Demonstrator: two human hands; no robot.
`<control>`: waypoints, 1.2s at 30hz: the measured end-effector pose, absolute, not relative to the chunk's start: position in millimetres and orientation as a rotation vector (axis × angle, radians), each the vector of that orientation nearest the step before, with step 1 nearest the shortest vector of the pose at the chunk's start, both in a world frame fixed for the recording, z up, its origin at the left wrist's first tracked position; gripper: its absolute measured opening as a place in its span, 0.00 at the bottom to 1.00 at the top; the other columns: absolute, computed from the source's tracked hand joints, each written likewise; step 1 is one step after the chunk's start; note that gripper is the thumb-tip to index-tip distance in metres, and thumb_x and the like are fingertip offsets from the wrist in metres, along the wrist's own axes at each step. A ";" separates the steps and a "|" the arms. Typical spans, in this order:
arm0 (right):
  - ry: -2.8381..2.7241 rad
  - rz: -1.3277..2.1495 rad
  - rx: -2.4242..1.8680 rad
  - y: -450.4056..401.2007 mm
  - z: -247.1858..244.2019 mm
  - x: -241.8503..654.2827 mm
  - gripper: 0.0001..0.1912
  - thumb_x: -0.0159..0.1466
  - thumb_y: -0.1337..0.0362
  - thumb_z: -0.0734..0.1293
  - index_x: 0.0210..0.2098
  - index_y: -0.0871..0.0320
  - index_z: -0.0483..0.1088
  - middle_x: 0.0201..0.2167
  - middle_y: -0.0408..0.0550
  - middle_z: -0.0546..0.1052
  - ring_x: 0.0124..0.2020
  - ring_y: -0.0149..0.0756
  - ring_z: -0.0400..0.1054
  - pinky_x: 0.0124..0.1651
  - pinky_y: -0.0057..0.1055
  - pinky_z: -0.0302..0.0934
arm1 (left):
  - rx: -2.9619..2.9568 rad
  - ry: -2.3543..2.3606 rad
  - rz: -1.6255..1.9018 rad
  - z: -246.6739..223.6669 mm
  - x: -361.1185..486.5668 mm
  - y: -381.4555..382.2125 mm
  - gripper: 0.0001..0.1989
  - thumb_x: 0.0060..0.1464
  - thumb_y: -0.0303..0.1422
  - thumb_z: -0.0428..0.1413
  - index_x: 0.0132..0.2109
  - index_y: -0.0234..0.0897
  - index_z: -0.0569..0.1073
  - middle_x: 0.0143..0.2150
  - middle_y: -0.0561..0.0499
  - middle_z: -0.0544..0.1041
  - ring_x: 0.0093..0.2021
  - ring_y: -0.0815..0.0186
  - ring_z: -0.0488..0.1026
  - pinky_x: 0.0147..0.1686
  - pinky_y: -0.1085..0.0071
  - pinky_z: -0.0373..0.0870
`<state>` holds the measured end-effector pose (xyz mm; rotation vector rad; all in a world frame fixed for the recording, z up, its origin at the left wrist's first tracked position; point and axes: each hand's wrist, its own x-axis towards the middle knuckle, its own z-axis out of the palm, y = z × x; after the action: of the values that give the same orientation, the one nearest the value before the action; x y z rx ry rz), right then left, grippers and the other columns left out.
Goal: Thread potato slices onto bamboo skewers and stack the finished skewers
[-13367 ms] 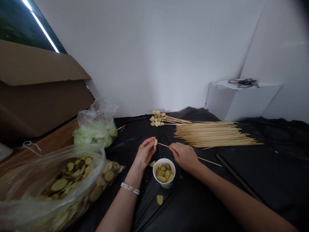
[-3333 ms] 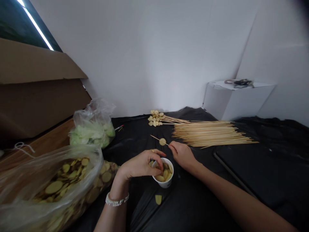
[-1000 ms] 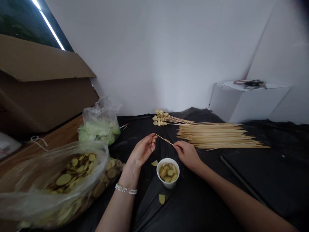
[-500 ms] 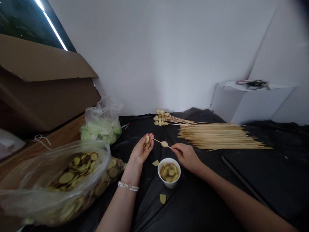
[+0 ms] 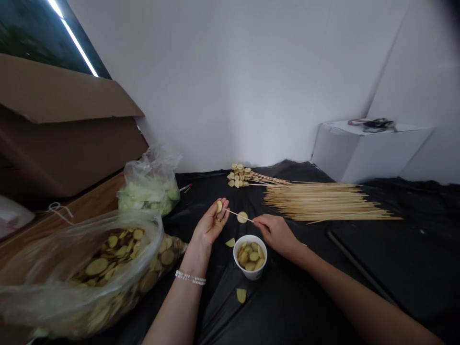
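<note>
My right hand (image 5: 275,233) pinches a thin wooden skewer (image 5: 233,212) that points left toward my other hand. One round potato slice (image 5: 242,217) is threaded on it, its flat face turned to me. My left hand (image 5: 212,223), palm up with curled fingers, holds another potato slice (image 5: 219,206) close to the skewer's tip. Whether the tip touches that slice I cannot tell. Below the hands stands a white paper cup (image 5: 250,275) full of slices. Two loose potato pieces lie on the black sheet, one left of the cup (image 5: 230,242) and one in front (image 5: 241,295).
Bare skewers (image 5: 323,202) lie in a wide pile at right, with loaded skewers (image 5: 239,175) behind. At left are an open plastic bag of slices (image 5: 158,225), a bag of pale green vegetable (image 5: 149,191) and a cardboard box (image 5: 72,148). A white box (image 5: 373,151) stands back right.
The threaded slice has turned from tilted to nearly face-on as the skewer shifted slightly. Both hands stay almost in place; the view has moved a little.
</note>
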<state>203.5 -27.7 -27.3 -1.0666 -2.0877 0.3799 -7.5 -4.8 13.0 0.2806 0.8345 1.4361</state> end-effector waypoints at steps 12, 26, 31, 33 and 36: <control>-2.112 0.323 -1.088 -28.5 -27.5 203.6 0.11 0.66 0.66 0.59 0.35 0.56 0.74 0.29 0.46 0.75 0.32 0.32 0.68 0.36 0.26 0.56 | 0.353 0.872 1.434 13.3 -5.2 -6.5 0.06 0.56 0.22 0.53 0.39 0.32 0.74 0.39 0.44 0.80 0.39 0.66 0.78 0.45 0.68 0.73; -2.155 0.253 -1.154 -28.7 -31.8 203.0 0.13 0.66 0.66 0.58 0.35 0.55 0.74 0.28 0.46 0.74 0.32 0.32 0.68 0.35 0.26 0.56 | 0.503 0.951 1.519 6.0 4.7 -8.6 0.05 0.54 0.22 0.55 0.38 0.31 0.75 0.38 0.43 0.80 0.41 0.64 0.78 0.47 0.67 0.70; -2.145 0.267 -1.138 -29.1 -30.7 202.3 0.13 0.66 0.66 0.57 0.35 0.55 0.74 0.29 0.45 0.74 0.32 0.32 0.68 0.35 0.26 0.55 | 0.460 0.926 1.497 3.1 4.5 -7.5 0.06 0.55 0.22 0.53 0.38 0.31 0.74 0.38 0.43 0.80 0.40 0.65 0.78 0.46 0.67 0.71; -2.157 0.241 -1.151 -29.7 -29.4 202.2 0.13 0.66 0.66 0.57 0.35 0.55 0.73 0.28 0.45 0.74 0.32 0.32 0.67 0.35 0.26 0.55 | 0.437 0.919 1.491 2.9 4.0 -7.2 0.05 0.56 0.22 0.53 0.37 0.31 0.74 0.38 0.43 0.80 0.40 0.65 0.78 0.45 0.67 0.71; -2.169 0.216 -1.169 -31.0 -27.8 202.1 0.13 0.66 0.66 0.57 0.36 0.55 0.73 0.29 0.45 0.73 0.32 0.32 0.67 0.35 0.26 0.54 | 0.411 0.934 1.454 4.1 3.2 -7.4 0.04 0.56 0.24 0.53 0.35 0.31 0.73 0.38 0.43 0.80 0.39 0.65 0.78 0.42 0.68 0.72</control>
<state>202.1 -31.0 -27.8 -1.1688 -2.1693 0.2163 3.2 -7.4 4.1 0.4111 0.9343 1.4537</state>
